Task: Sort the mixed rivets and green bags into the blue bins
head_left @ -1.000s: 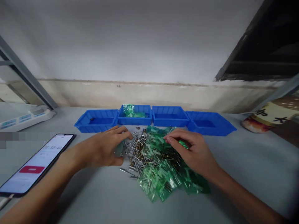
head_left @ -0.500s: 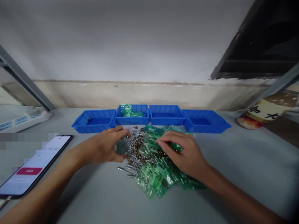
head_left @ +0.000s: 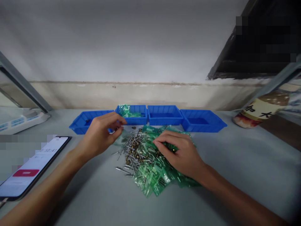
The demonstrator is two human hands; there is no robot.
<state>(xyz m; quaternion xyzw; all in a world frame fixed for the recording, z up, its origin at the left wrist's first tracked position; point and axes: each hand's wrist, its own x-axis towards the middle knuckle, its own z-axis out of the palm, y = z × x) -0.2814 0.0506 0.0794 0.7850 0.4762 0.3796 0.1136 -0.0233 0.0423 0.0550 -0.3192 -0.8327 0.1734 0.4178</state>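
My left hand (head_left: 102,131) is raised in front of the left blue bins, its fingers apart and curved, with nothing seen between them. Below and right of it lies a heap of small metal pins and brass-coloured parts (head_left: 134,150). Green plastic packets (head_left: 152,175) cover the heap's right side. Over these packets, my right hand (head_left: 182,150) has thumb and forefinger pinched together; whatever they may hold is too small to make out. A greenish clear packet (head_left: 119,140) lies under my left hand, partly hidden.
Four blue bins stand in a row along the back; the second bin (head_left: 135,121) holds green packets. A phone (head_left: 35,166) lies at left, near a power strip (head_left: 25,122). A labelled jar (head_left: 261,110) stands at right.
My left hand has moved up and left, away from the heap and off the greenish packet. My right hand keeps its pinch over the packets. The view has shifted slightly.
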